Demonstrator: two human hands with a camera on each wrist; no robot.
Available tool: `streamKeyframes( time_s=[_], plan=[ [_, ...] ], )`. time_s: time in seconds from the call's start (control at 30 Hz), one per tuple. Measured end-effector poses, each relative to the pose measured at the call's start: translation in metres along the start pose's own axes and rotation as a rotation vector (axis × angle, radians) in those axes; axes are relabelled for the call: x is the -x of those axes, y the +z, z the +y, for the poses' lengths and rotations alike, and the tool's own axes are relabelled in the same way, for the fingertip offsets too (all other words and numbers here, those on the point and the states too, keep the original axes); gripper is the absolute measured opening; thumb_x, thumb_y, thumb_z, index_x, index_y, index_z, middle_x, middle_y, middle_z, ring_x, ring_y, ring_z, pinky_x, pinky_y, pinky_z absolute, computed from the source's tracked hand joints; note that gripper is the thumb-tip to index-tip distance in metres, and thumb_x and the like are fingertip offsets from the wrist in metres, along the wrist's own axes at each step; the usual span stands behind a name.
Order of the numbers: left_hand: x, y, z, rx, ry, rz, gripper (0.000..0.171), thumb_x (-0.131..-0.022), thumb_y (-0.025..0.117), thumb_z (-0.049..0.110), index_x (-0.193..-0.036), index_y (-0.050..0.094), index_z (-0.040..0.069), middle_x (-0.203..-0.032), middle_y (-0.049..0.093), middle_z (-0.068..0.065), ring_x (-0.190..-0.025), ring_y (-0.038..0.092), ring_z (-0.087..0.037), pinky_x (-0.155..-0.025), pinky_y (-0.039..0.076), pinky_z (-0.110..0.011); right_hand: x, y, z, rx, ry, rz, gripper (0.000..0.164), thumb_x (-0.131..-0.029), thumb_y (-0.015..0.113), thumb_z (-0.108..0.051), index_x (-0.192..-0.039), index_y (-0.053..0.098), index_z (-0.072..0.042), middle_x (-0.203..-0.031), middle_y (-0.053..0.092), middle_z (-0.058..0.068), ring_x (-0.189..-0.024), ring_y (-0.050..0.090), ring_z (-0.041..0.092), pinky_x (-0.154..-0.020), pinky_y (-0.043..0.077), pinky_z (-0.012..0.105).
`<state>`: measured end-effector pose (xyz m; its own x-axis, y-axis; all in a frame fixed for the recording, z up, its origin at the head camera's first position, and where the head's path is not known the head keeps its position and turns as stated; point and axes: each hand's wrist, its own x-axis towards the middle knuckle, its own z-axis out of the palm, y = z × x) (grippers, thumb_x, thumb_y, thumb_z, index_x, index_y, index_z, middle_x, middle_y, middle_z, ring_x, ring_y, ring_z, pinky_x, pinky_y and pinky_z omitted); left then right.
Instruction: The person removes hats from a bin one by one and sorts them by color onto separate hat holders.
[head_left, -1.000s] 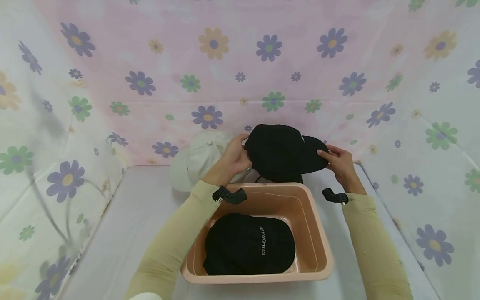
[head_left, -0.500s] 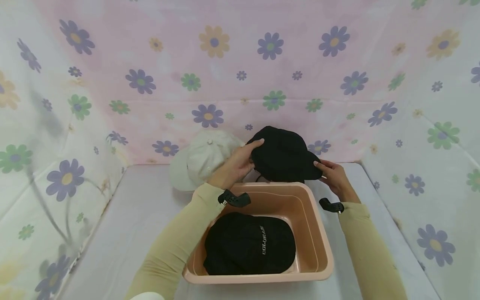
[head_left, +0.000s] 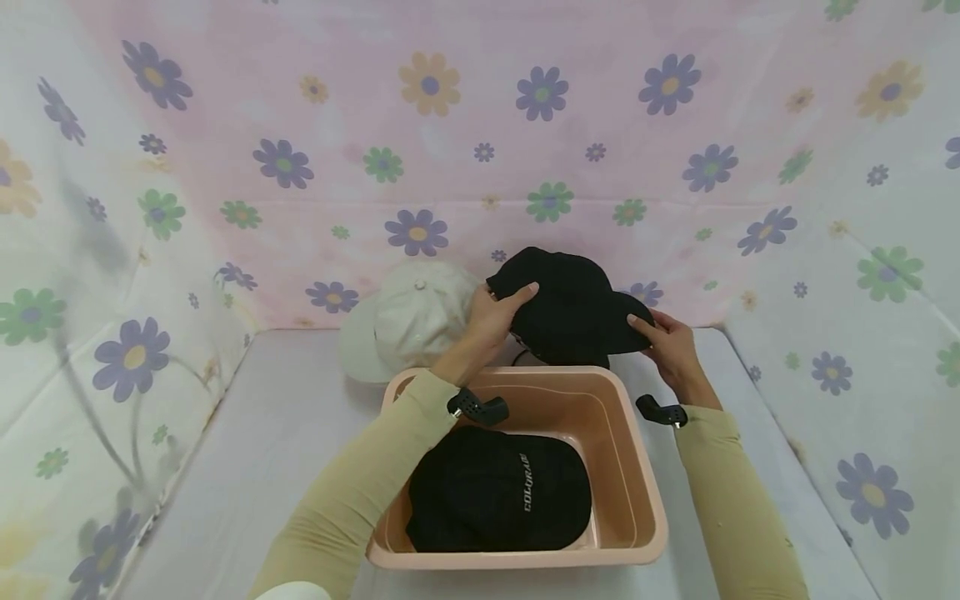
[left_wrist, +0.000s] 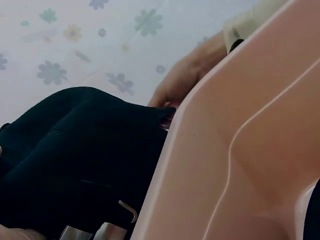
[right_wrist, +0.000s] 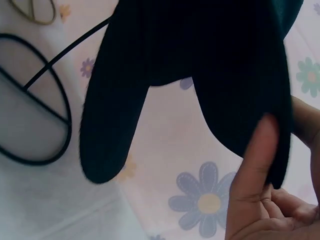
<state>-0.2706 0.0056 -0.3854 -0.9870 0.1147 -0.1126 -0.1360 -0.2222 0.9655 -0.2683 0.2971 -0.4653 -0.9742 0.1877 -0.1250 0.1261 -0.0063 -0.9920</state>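
Observation:
A black cap [head_left: 566, 300] is held behind the bin, with its brim toward the right. My left hand [head_left: 491, 321] grips its rear edge, thumb on top. My right hand [head_left: 670, 346] pinches the brim; the right wrist view shows the thumb [right_wrist: 255, 155] against one face of that brim [right_wrist: 227, 100]. Beside it hangs a second dark brim [right_wrist: 112, 120], whose cap is mostly hidden behind the held one in the head view. A cream cap [head_left: 420, 312] sits left of my left hand. Another black cap [head_left: 498, 492], with white lettering, lies inside the peach bin [head_left: 651, 508].
A black wire ring stand [right_wrist: 69, 110] and part of a gold-coloured wire loop [right_wrist: 35, 12] show in the right wrist view. The white table surface [head_left: 277, 433] meets flowered cloth walls [head_left: 480, 100] at the back and sides.
The left hand has shifted right and laid its thumb over the held cap. The brim end and right hand dipped, then rose slightly. The cream cap and the cap in the bin have not moved.

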Motion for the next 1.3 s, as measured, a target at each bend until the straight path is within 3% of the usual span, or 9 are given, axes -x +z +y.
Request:
streamKeyframes(
  time_s=[0.1,0.23,0.37,0.5,0.6,0.73,0.87,1.03,1.3],
  plan=[
    [0.003,-0.001,0.001,-0.055,-0.037,0.003,0.089,-0.095,0.074,0.024,-0.159,0.017,0.001,-0.163,0.027,-0.018,-0.149,0.036,-0.031,-0.120,0.035,-0.041,0.000,0.002,-0.004,-0.029,-0.006,0.015,0.076,-0.097,0.072,-0.025,-0.156,0.033,0.004,-0.108,0.059,-0.008,-0.082,0.069,-0.003,-0.075,0.057,0.014],
    [0.005,-0.004,0.001,-0.111,-0.143,-0.038,0.098,-0.096,0.072,0.025,-0.161,0.002,0.003,-0.165,0.016,-0.018,-0.149,0.033,-0.032,-0.120,0.033,-0.042,-0.001,0.002,-0.005,0.012,0.005,0.005,0.076,-0.097,0.071,-0.025,-0.156,0.033,0.005,-0.107,0.058,-0.006,-0.079,0.068,-0.004,-0.073,0.057,0.014],
    [0.005,-0.006,-0.001,-0.154,-0.180,-0.070,0.095,-0.097,0.070,0.024,-0.161,0.005,0.001,-0.165,0.018,-0.020,-0.149,0.034,-0.033,-0.120,0.034,-0.043,-0.001,-0.001,0.001,0.092,0.043,0.001,0.075,-0.097,0.071,-0.026,-0.155,0.035,0.005,-0.101,0.058,-0.008,-0.075,0.067,-0.004,-0.070,0.056,0.014],
    [0.006,-0.006,-0.003,-0.220,-0.183,-0.078,0.095,-0.096,0.072,0.026,-0.163,0.008,0.004,-0.167,0.018,-0.017,-0.151,0.029,-0.034,-0.122,0.031,-0.045,-0.002,-0.003,0.013,0.147,0.091,-0.005,0.073,-0.096,0.071,-0.027,-0.154,0.038,0.003,-0.093,0.060,-0.011,-0.072,0.066,-0.004,-0.067,0.056,0.014],
    [0.007,-0.005,-0.006,-0.228,-0.176,-0.079,0.092,-0.095,0.073,0.024,-0.163,0.013,0.007,-0.167,0.022,-0.016,-0.150,0.032,-0.034,-0.121,0.032,-0.045,-0.002,-0.004,0.021,0.175,0.110,-0.002,0.073,-0.097,0.071,-0.028,-0.155,0.038,0.002,-0.099,0.060,-0.005,-0.072,0.065,-0.004,-0.066,0.055,0.014],
    [0.009,-0.005,-0.009,-0.204,-0.170,-0.062,0.091,-0.095,0.073,0.022,-0.162,0.014,0.005,-0.165,0.024,-0.018,-0.150,0.032,-0.036,-0.121,0.032,-0.046,-0.002,-0.002,0.027,0.167,0.114,-0.005,0.074,-0.098,0.069,-0.029,-0.156,0.036,0.001,-0.126,0.058,0.019,-0.073,0.064,-0.005,-0.068,0.056,0.014],
    [0.010,-0.006,-0.010,-0.234,-0.166,-0.042,0.095,-0.095,0.073,0.024,-0.163,0.009,0.004,-0.167,0.018,-0.018,-0.153,0.026,-0.035,-0.123,0.028,-0.046,-0.003,0.000,0.029,0.145,0.130,-0.043,0.079,-0.099,0.067,-0.033,-0.159,0.029,0.001,-0.153,0.040,0.031,-0.077,0.062,-0.007,-0.070,0.055,0.013],
    [0.010,-0.005,-0.009,-0.339,-0.167,-0.046,0.101,-0.096,0.072,0.032,-0.163,0.001,0.006,-0.170,0.007,-0.016,-0.156,0.015,-0.034,-0.125,0.023,-0.047,-0.003,0.000,0.029,0.142,0.148,-0.054,0.079,-0.100,0.065,-0.036,-0.160,0.026,-0.001,-0.157,0.035,0.031,-0.079,0.060,-0.007,-0.071,0.055,0.012],
    [0.008,-0.004,-0.016,-0.364,-0.145,-0.028,0.097,-0.097,0.071,0.030,-0.163,0.004,0.004,-0.169,0.012,-0.018,-0.155,0.019,-0.035,-0.124,0.025,-0.047,-0.001,0.001,0.029,0.147,0.151,-0.053,0.081,-0.100,0.065,-0.036,-0.160,0.025,-0.001,-0.157,0.035,0.031,-0.080,0.060,-0.007,-0.071,0.055,0.012]
  ],
)
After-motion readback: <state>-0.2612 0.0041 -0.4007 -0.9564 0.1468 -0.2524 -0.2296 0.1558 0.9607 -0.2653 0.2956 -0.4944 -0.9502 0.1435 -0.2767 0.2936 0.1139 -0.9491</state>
